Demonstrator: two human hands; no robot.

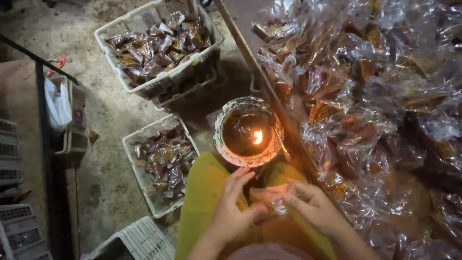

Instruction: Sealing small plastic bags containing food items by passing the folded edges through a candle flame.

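Both hands meet low in the picture over my lap, which is covered in yellow-green cloth. My left hand and my right hand together pinch a small clear plastic packet with something brown inside. Just beyond my fingers stands a round bowl-shaped lamp with a small flame burning in it.
A big heap of clear packets with brown contents covers the table at right. White plastic baskets of the same packets stand on the concrete floor at top and centre left. Another white basket and grey crates lie at left.
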